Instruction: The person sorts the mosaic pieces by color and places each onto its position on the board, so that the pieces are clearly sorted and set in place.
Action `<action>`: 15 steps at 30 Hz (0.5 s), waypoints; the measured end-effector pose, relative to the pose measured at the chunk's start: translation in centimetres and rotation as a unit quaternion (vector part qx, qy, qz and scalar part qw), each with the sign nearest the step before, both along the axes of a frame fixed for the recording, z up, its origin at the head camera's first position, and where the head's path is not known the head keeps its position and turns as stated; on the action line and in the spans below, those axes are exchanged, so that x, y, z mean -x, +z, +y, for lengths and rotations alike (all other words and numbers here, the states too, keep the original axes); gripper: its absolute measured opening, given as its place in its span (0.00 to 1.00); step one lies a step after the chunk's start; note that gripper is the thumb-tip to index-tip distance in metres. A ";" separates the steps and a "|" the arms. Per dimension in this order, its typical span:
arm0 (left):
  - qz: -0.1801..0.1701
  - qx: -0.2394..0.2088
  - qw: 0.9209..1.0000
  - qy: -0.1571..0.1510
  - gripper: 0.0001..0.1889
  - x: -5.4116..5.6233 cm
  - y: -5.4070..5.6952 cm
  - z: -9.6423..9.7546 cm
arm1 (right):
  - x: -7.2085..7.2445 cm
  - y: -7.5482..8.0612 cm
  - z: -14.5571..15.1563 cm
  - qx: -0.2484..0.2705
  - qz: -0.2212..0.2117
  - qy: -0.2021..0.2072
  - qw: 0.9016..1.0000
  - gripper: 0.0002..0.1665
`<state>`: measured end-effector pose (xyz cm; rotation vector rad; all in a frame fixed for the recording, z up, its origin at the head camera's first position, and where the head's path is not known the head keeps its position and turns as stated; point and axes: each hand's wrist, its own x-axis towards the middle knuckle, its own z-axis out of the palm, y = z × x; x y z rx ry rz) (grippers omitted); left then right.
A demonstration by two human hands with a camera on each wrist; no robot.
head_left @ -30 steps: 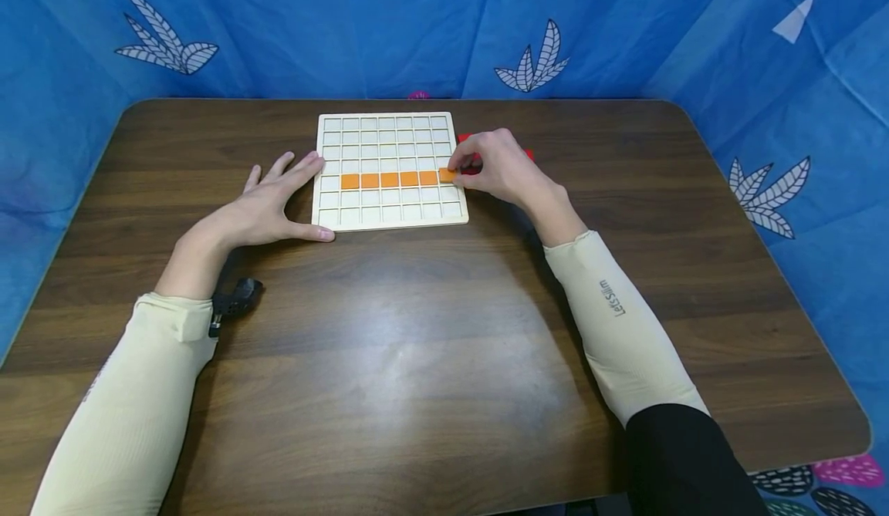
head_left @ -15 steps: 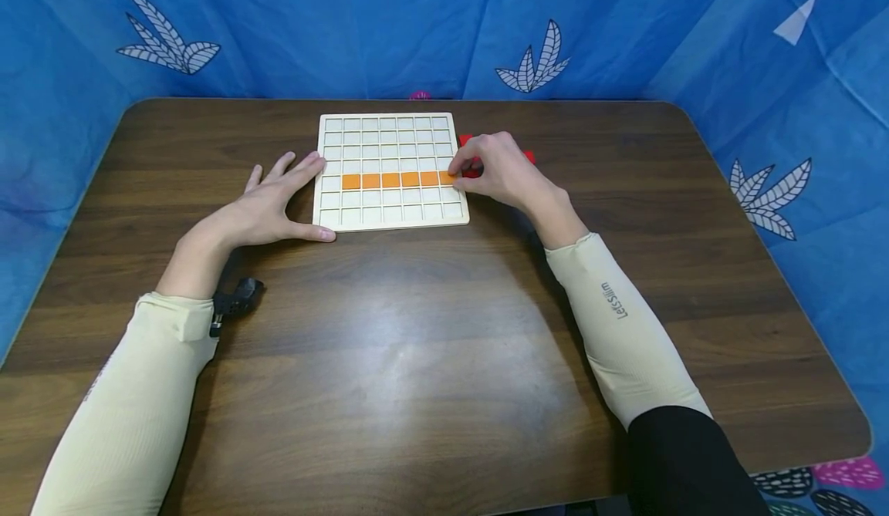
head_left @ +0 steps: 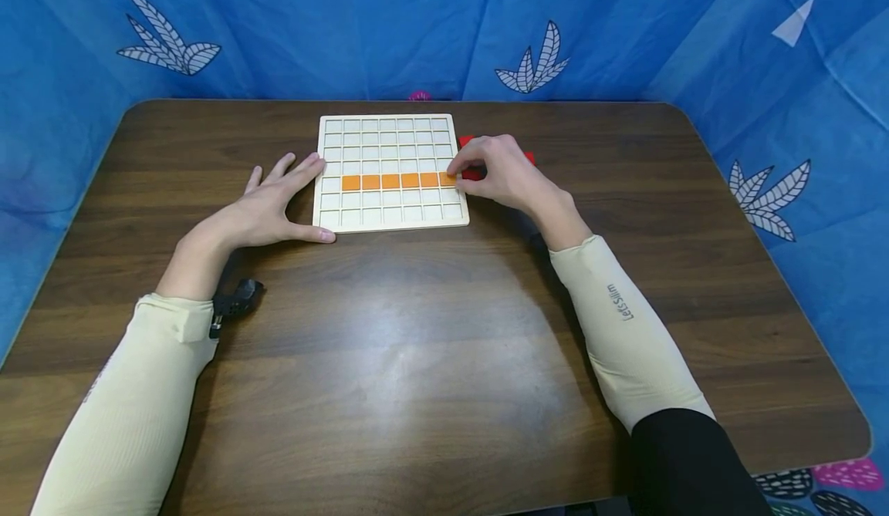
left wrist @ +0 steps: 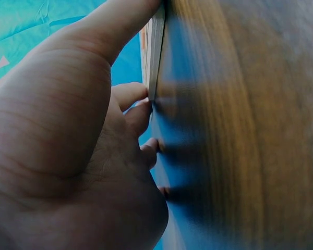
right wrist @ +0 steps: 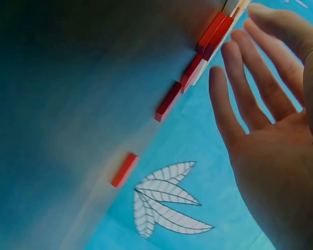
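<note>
A pale grid board (head_left: 389,146) lies flat on the table, with several orange tiles (head_left: 391,181) in one row of its cells. The tile at the row's right end (head_left: 446,179) is flat in its cell, partly covered by fingertips. My right hand (head_left: 501,169) reaches over the board's right edge, index fingertip touching that tile and thumb close beside it. In the right wrist view its fingers (right wrist: 261,94) look fairly straight. My left hand (head_left: 260,206) is spread at the board's left side, fingertips against the edge and thumb (left wrist: 125,31) at the front corner.
Red blocks (head_left: 467,140) lie right of the board, partly hidden behind my right hand. The right wrist view shows several red blocks (right wrist: 168,101) along the tabletop. A brown wooden table (head_left: 389,362) bears everything, with a blue patterned cloth (head_left: 312,30) behind it.
The right-end orange tile was tilted between my right fingertips and now lies flat in line with the row. My right thumb has drawn slightly rightward. My left hand stays put.
</note>
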<state>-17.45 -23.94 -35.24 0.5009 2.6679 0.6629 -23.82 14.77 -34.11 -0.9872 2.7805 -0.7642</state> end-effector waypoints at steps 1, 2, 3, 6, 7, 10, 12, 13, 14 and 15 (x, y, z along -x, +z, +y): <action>0.000 -0.001 1.000 0.000 0.64 0.0 0.0 0.0 | 0.0 0.0 0.2 0.002 -0.002 -0.005 1.000 0.18; 0.000 -0.001 1.000 0.000 0.64 -0.1 0.0 0.0 | 0.0 0.0 0.5 0.004 -0.003 -0.010 1.000 0.18; 0.000 -0.002 1.000 0.001 0.64 -0.1 0.0 0.0 | 0.0 0.0 0.7 0.005 -0.002 -0.015 1.000 0.19; 0.001 -0.001 1.000 0.000 0.64 -0.1 0.0 0.0 | 0.0 0.0 1.3 0.005 -0.002 -0.025 1.000 0.19; 0.001 -0.001 1.000 0.000 0.64 -0.1 0.0 0.0 | 0.1 0.0 1.5 0.003 -0.002 -0.027 1.000 0.19; 0.001 0.000 1.000 0.000 0.65 0.0 -0.1 0.0 | 0.3 0.0 1.7 -0.002 0.002 -0.028 1.000 0.18; -0.001 0.000 1.000 0.000 0.65 -0.1 -0.1 0.0 | 0.3 -0.1 1.9 -0.008 0.001 -0.030 1.000 0.19; -0.002 0.000 1.000 0.001 0.65 -0.1 0.0 0.0 | 0.4 -0.1 2.0 -0.010 -0.001 -0.033 0.999 0.19; -0.001 0.001 1.000 0.001 0.64 -0.1 0.0 0.0 | 0.4 -0.2 2.1 -0.011 -0.003 -0.035 0.999 0.20; -0.001 0.001 1.000 0.001 0.64 -0.1 0.0 0.0 | 0.5 -0.2 2.2 -0.011 -0.005 -0.039 0.999 0.20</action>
